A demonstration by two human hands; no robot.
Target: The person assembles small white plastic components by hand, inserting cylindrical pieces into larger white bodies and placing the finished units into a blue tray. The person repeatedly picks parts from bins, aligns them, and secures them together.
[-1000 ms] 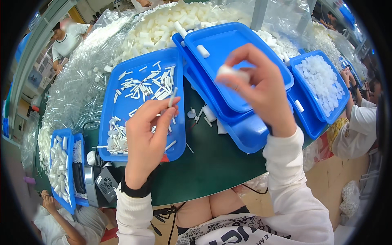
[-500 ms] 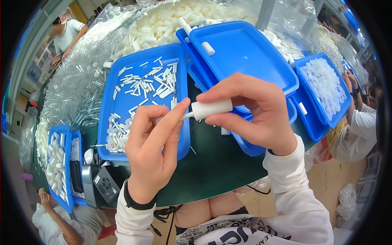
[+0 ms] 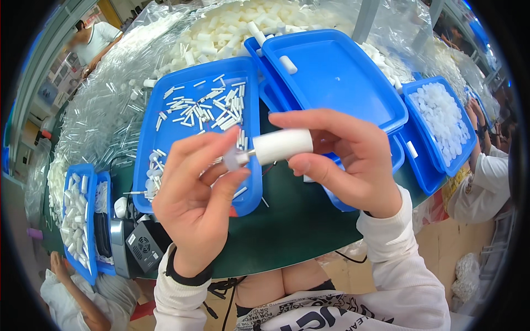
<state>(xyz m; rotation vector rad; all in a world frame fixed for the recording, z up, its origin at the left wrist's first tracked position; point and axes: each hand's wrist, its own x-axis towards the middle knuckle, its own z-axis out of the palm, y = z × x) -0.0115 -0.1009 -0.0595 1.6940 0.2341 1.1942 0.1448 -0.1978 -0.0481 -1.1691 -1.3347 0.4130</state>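
My left hand is closed around a small translucent cap-like disc. A thin pale stem runs from this disc to the end of a smooth white cylinder. Around the cylinder curl the fingers of my right hand. Its thumb lies along the lower edge, while the index finger is raised a little above the top. Whether the stem goes into the cylinder cannot be made out. Behind my left hand, a blue tray holds many thin white sticks and some translucent discs.
Stacked blue trays stand at the back right, one white cylinder on top. A tray of translucent discs is at the far right. White foam-like pieces heap at the back. At left are a tray of white cylinders and a black-grey device.
My left hand has shifted slightly left and turned, bringing the translucent disc into sight. The white cylinder has moved a little left, and my right index finger has lifted off it.
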